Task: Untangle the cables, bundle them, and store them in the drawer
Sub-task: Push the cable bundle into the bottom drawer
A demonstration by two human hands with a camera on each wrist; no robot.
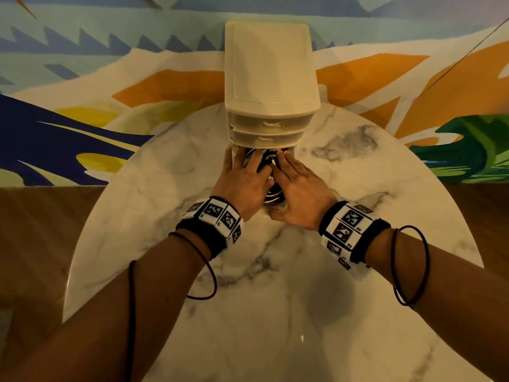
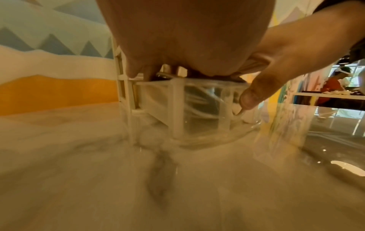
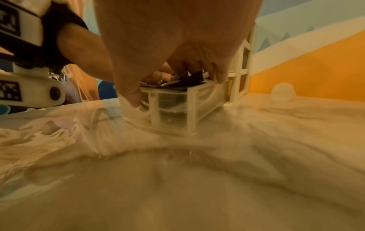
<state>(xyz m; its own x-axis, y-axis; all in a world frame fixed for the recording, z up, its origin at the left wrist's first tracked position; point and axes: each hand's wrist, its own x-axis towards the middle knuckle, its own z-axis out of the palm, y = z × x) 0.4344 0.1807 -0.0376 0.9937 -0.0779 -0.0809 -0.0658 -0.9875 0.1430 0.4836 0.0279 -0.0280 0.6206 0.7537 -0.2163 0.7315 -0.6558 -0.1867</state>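
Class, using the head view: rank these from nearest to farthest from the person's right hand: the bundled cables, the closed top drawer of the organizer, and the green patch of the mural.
1. The bundled cables, directly under the right hand in the open bottom drawer.
2. The closed top drawer, just beyond the fingertips, higher on the organizer.
3. The green patch, far off to the right.
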